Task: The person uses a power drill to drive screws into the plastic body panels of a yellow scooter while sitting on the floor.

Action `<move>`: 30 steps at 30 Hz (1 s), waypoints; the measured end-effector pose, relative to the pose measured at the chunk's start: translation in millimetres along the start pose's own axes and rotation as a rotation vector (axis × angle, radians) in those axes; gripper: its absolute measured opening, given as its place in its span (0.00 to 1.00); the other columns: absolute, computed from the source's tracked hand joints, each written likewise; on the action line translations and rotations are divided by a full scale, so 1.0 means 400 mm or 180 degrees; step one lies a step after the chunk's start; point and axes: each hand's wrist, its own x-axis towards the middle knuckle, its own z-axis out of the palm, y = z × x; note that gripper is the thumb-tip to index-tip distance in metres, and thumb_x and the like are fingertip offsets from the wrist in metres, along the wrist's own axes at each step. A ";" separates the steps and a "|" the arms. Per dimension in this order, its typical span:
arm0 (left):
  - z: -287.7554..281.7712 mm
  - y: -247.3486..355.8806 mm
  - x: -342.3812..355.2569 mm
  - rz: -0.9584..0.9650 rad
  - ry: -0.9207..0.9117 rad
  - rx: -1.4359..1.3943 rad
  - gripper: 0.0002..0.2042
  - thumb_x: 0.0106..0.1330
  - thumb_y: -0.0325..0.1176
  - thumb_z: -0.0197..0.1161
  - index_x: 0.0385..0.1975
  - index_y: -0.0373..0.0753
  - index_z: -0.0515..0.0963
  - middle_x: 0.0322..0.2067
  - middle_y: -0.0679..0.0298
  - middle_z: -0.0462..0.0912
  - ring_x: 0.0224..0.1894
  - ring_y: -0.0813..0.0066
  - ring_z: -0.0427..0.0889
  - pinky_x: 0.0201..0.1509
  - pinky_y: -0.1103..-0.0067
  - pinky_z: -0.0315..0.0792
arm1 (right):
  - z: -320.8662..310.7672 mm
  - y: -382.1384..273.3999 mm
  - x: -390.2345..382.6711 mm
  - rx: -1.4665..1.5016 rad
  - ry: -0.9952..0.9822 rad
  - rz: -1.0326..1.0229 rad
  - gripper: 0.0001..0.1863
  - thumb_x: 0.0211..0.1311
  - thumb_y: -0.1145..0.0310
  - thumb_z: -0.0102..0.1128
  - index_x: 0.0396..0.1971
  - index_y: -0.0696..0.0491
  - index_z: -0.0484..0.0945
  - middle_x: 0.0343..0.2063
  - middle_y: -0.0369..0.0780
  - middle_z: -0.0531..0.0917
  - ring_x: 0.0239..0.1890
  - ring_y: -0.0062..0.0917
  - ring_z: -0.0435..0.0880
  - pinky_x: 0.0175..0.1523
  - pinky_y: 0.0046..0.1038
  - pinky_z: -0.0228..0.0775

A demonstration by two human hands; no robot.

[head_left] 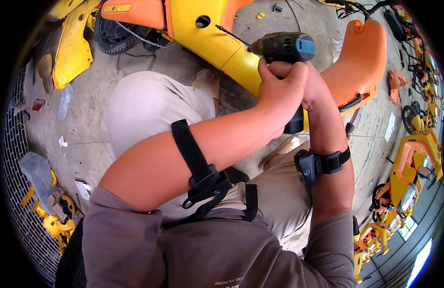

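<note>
Shirt nearest, drill lies crosswise, seemingly aimed left.

This place looks like a vehicle repair workshop: on the concrete floor there are yellow bikes, a loose yellow panel, and a power drill is in use.

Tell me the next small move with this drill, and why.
Probably steady the drill in the left hand and right hand and check the long bit before driving: its tip shows just right of the dark hole in the yellow panel, and contact can't be told here.
</note>
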 end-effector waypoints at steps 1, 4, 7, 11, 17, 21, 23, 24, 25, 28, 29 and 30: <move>0.000 0.001 0.001 0.0002 0.0001 -0.0001 0.50 0.60 0.51 0.62 0.73 0.33 0.40 0.51 0.46 0.75 0.49 0.61 0.81 0.49 0.70 0.79 | -0.001 0.001 0.002 -0.0121 0.0016 -0.0104 0.08 0.54 0.71 0.67 0.30 0.60 0.85 0.25 0.34 0.83 0.26 0.17 0.78 0.30 0.27 0.71; -0.001 0.010 0.003 0.0017 -0.0024 0.0022 0.50 0.60 0.51 0.62 0.73 0.33 0.40 0.50 0.46 0.75 0.49 0.61 0.82 0.49 0.70 0.79 | 0.002 -0.001 0.004 0.0061 0.0019 0.0039 0.08 0.54 0.72 0.67 0.30 0.60 0.84 0.25 0.35 0.83 0.26 0.18 0.78 0.30 0.27 0.71; -0.005 0.012 -0.002 -0.0122 -0.0174 -0.0053 0.50 0.60 0.51 0.62 0.73 0.32 0.39 0.52 0.45 0.74 0.50 0.61 0.81 0.50 0.70 0.79 | 0.005 -0.015 -0.007 0.0073 0.0078 0.0246 0.07 0.53 0.72 0.66 0.30 0.60 0.84 0.25 0.35 0.82 0.26 0.18 0.78 0.30 0.28 0.71; 0.002 -0.003 0.000 -0.0071 -0.0090 -0.0012 0.50 0.60 0.51 0.62 0.73 0.32 0.39 0.54 0.44 0.72 0.53 0.59 0.80 0.51 0.70 0.78 | 0.002 -0.017 -0.018 0.0259 0.0059 0.0257 0.06 0.53 0.72 0.65 0.29 0.59 0.83 0.25 0.35 0.82 0.26 0.19 0.78 0.30 0.28 0.71; 0.003 -0.015 0.002 -0.0055 -0.0130 -0.0078 0.50 0.60 0.51 0.62 0.73 0.32 0.40 0.54 0.44 0.72 0.53 0.59 0.79 0.53 0.69 0.77 | -0.004 -0.006 -0.020 0.0259 -0.0049 0.0168 0.07 0.53 0.72 0.66 0.30 0.59 0.84 0.25 0.35 0.82 0.26 0.19 0.78 0.30 0.27 0.71; 0.002 -0.013 0.005 -0.0069 -0.0130 -0.0046 0.49 0.60 0.51 0.61 0.73 0.33 0.40 0.53 0.45 0.73 0.53 0.59 0.79 0.53 0.69 0.77 | -0.006 -0.002 -0.016 0.0095 0.0002 0.0119 0.07 0.53 0.72 0.67 0.31 0.59 0.84 0.25 0.35 0.82 0.27 0.18 0.78 0.30 0.27 0.71; 0.002 -0.012 0.005 -0.0072 -0.0114 -0.0045 0.49 0.60 0.51 0.61 0.73 0.33 0.40 0.53 0.45 0.73 0.53 0.59 0.79 0.53 0.69 0.77 | -0.004 -0.007 -0.015 0.0151 -0.0011 0.0134 0.07 0.53 0.72 0.67 0.31 0.59 0.84 0.25 0.35 0.83 0.27 0.18 0.78 0.30 0.27 0.71; 0.002 -0.011 0.004 -0.0078 -0.0100 -0.0046 0.49 0.60 0.51 0.61 0.73 0.34 0.40 0.53 0.45 0.73 0.53 0.59 0.79 0.52 0.69 0.77 | -0.004 -0.011 -0.016 -0.0033 0.0027 0.0202 0.07 0.53 0.72 0.67 0.31 0.59 0.84 0.26 0.35 0.83 0.27 0.18 0.78 0.30 0.27 0.71; 0.001 -0.009 0.004 -0.0078 -0.0097 -0.0046 0.49 0.60 0.51 0.61 0.73 0.34 0.40 0.53 0.45 0.73 0.53 0.59 0.79 0.52 0.69 0.77 | -0.003 -0.013 -0.016 -0.0217 0.0065 0.0268 0.07 0.53 0.72 0.67 0.31 0.60 0.84 0.26 0.35 0.83 0.27 0.18 0.78 0.30 0.27 0.71; 0.001 -0.006 0.004 -0.0065 -0.0090 -0.0016 0.49 0.61 0.52 0.61 0.73 0.34 0.40 0.53 0.46 0.73 0.53 0.59 0.79 0.52 0.69 0.77 | -0.003 -0.002 -0.008 0.0172 -0.0029 0.0127 0.08 0.53 0.72 0.67 0.31 0.60 0.84 0.25 0.35 0.83 0.27 0.18 0.78 0.30 0.28 0.71; 0.002 -0.006 0.005 -0.0066 -0.0092 -0.0015 0.49 0.61 0.52 0.61 0.73 0.35 0.40 0.53 0.46 0.73 0.53 0.59 0.79 0.52 0.69 0.77 | -0.004 -0.002 -0.007 0.0171 -0.0022 0.0131 0.08 0.53 0.72 0.67 0.31 0.60 0.84 0.25 0.35 0.83 0.27 0.18 0.78 0.30 0.28 0.71; 0.002 -0.005 0.005 -0.0061 -0.0085 -0.0013 0.49 0.60 0.52 0.61 0.73 0.35 0.40 0.53 0.46 0.73 0.53 0.59 0.79 0.52 0.69 0.77 | -0.003 -0.005 -0.007 0.0127 -0.0006 0.0147 0.08 0.53 0.71 0.67 0.31 0.60 0.84 0.25 0.35 0.83 0.27 0.18 0.78 0.30 0.28 0.72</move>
